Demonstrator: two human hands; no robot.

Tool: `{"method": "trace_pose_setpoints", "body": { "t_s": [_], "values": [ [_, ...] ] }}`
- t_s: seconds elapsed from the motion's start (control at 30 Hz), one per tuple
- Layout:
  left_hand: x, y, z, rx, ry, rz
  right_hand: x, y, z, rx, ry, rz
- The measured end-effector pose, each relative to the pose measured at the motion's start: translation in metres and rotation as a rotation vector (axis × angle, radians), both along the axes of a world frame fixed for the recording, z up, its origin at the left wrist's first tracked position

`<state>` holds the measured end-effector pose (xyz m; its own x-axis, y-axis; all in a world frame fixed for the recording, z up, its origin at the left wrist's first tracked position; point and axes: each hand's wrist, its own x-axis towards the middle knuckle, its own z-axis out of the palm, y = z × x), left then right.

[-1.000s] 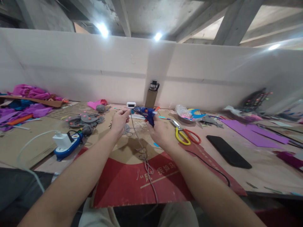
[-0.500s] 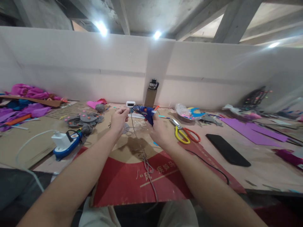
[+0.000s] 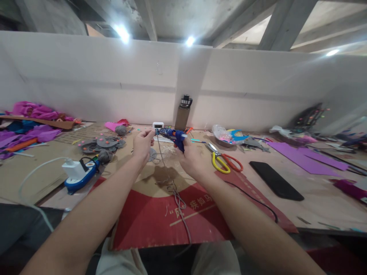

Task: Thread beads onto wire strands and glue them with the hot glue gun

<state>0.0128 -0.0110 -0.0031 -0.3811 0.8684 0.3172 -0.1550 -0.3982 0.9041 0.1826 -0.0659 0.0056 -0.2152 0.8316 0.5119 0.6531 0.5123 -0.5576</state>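
Observation:
My left hand (image 3: 143, 145) is closed in a pinch on a grey yarn (image 3: 161, 151), which hangs from the fingertips. Further down, the yarn lies in loose loops on a red and tan cardboard sheet (image 3: 137, 225). My right hand (image 3: 189, 156) grips a blue hot glue gun (image 3: 179, 140) by its handle, with a whitish glue stick poking out of the back. The gun's nozzle points left, close to my left fingertips; whether it touches the yarn I cannot tell.
Yellow-and-red-handled scissors (image 3: 222, 158) and a black phone (image 3: 275, 181) lie to the right. At left are a blue power strip (image 3: 82, 179) and grey felt-like pieces (image 3: 100, 144). A small white display (image 3: 158, 125) stands behind my hands. Purple sheets (image 3: 306, 158) lie far right.
My left hand and the glue gun have shifted very slightly left. The grip of both hands stays the same.

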Motion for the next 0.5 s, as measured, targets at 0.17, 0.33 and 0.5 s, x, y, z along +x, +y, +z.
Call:
{"method": "trace_pose_setpoints", "body": {
  "t_s": [0.17,0.33,0.5],
  "values": [
    [0.0004,-0.0011,-0.0006,0.001,0.019,-0.032,0.0004,0.0005,-0.0011,-0.001,0.024,-0.011],
    [0.0017,-0.0007,-0.0031,-0.014,0.053,-0.07,0.0002,0.0013,-0.0037,0.02,0.046,-0.02],
    [0.0026,-0.0008,-0.0044,-0.025,0.059,-0.096,0.0008,-0.0004,-0.0026,0.04,0.091,-0.01]
  ]
}}
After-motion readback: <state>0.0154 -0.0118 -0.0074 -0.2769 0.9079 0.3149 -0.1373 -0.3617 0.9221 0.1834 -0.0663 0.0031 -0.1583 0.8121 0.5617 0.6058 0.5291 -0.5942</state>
